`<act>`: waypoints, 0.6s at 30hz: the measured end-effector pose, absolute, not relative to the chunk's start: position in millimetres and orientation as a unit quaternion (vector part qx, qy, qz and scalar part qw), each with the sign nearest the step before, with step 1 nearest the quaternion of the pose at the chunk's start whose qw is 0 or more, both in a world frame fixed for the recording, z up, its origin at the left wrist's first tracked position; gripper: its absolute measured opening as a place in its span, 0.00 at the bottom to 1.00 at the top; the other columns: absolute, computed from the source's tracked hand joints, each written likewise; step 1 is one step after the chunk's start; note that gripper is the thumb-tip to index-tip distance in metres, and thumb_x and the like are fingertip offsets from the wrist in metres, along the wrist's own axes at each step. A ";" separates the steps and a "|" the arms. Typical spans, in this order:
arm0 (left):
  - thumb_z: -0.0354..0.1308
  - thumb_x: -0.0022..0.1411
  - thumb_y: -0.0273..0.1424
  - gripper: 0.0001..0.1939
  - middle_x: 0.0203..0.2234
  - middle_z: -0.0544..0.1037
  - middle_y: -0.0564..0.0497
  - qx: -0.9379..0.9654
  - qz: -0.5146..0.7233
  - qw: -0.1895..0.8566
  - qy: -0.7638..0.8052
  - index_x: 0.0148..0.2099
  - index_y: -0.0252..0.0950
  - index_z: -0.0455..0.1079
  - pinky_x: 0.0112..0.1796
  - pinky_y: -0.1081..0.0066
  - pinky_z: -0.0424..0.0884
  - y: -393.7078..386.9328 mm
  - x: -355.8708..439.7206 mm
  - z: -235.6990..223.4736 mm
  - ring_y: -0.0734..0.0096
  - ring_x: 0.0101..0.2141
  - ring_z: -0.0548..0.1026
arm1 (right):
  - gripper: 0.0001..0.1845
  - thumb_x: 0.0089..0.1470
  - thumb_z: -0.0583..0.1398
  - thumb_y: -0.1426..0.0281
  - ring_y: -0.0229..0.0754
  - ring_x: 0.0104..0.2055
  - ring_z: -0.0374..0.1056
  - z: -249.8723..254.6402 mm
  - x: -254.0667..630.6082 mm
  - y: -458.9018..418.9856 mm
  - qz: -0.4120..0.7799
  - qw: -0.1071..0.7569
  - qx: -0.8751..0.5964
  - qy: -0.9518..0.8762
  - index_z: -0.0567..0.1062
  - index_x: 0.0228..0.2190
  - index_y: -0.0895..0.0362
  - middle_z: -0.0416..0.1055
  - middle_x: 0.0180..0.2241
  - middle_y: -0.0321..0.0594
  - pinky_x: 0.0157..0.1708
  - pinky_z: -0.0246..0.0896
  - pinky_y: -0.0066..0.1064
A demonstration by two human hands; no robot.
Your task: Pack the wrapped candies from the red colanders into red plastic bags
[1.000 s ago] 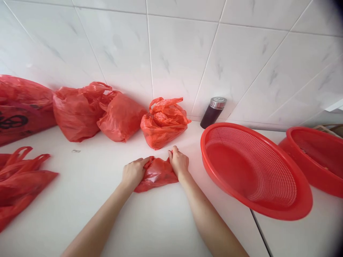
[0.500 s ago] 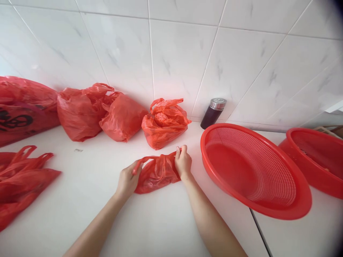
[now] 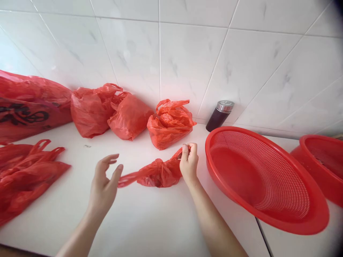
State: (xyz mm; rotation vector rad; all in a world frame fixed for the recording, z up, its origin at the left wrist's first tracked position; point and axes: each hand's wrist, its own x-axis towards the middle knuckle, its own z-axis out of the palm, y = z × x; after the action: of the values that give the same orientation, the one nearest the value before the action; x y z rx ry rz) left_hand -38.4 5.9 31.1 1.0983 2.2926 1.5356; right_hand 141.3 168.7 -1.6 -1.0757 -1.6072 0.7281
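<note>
A small red plastic bag (image 3: 162, 175) lies on the white table in front of me, bunched up, its contents hidden. My right hand (image 3: 189, 160) is closed around the handle at its right end. The other handle stretches out to the left, its loop ending close to my left hand (image 3: 103, 184). That hand is raised with thumb and fingers apart, and nothing shows between them. Behind the bag stands another red plastic bag (image 3: 170, 125), its handles sticking up.
Along the tiled wall sit more filled red bags (image 3: 91, 110), and a flatter pile of red bags (image 3: 29, 175) lies at the left. A dark bottle (image 3: 218, 117) with a silver lid stands behind a large red colander (image 3: 235, 175). Another red basin (image 3: 308, 160) is at the far right.
My left hand has let go of the bag's left handle and moved left, opening its fingers. The handle now extends leftward and the bag is more bunched. My right hand keeps its hold.
</note>
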 end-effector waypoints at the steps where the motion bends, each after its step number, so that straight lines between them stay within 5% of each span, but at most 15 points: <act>1: 0.55 0.61 0.42 0.18 0.53 0.69 0.45 0.420 0.500 0.033 0.756 0.52 0.42 0.66 0.54 0.57 0.62 13.5 -30.9 36.6 0.56 0.53 0.67 | 0.12 0.65 0.47 0.58 0.36 0.23 0.61 5.5 140.4 162.7 0.316 0.529 -0.413 -0.671 0.57 0.34 0.52 0.61 0.24 0.31 0.25 0.56 0.26; 4: 0.57 0.60 0.38 0.15 0.51 0.72 0.45 0.558 0.413 0.083 0.714 0.50 0.42 0.69 0.52 0.57 0.62 35.6 -1.9 42.3 0.55 0.53 0.67 | 0.10 0.64 0.50 0.61 0.34 0.22 0.59 23.7 138.7 146.3 0.342 0.564 -0.336 -0.672 0.59 0.33 0.52 0.60 0.23 0.29 0.24 0.56 0.25; 8: 0.53 0.63 0.36 0.08 0.36 0.79 0.52 0.572 0.361 0.204 0.707 0.41 0.43 0.72 0.38 0.66 0.68 43.5 15.1 40.1 0.64 0.36 0.75 | 0.08 0.63 0.53 0.62 0.34 0.23 0.63 39.2 142.8 134.6 0.398 0.591 -0.295 -0.637 0.61 0.36 0.52 0.64 0.25 0.31 0.26 0.60 0.26; 14: 0.43 0.67 0.43 0.17 0.30 0.77 0.53 0.444 0.427 0.158 0.771 0.41 0.38 0.68 0.33 0.71 0.69 3.7 -44.5 61.2 0.68 0.31 0.73 | 0.19 0.62 0.55 0.61 0.38 0.28 0.71 43.6 139.7 133.5 0.496 0.519 -0.299 -0.628 0.57 0.52 0.51 0.72 0.31 0.35 0.32 0.68 0.32; 18: 0.44 0.65 0.48 0.22 0.29 0.77 0.51 0.405 0.344 0.130 0.837 0.42 0.37 0.70 0.32 0.69 0.69 -32.2 -101.6 70.7 0.64 0.31 0.75 | 0.18 0.61 0.55 0.61 0.39 0.31 0.72 33.6 130.0 127.1 0.491 0.474 -0.291 -0.671 0.60 0.51 0.52 0.72 0.33 0.37 0.32 0.68 0.32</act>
State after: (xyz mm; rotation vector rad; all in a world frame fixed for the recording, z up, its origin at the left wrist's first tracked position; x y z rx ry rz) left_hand -101.6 -32.2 70.7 1.1766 2.4321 0.9983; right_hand 130.0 127.1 33.6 -0.7128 -1.6406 1.2002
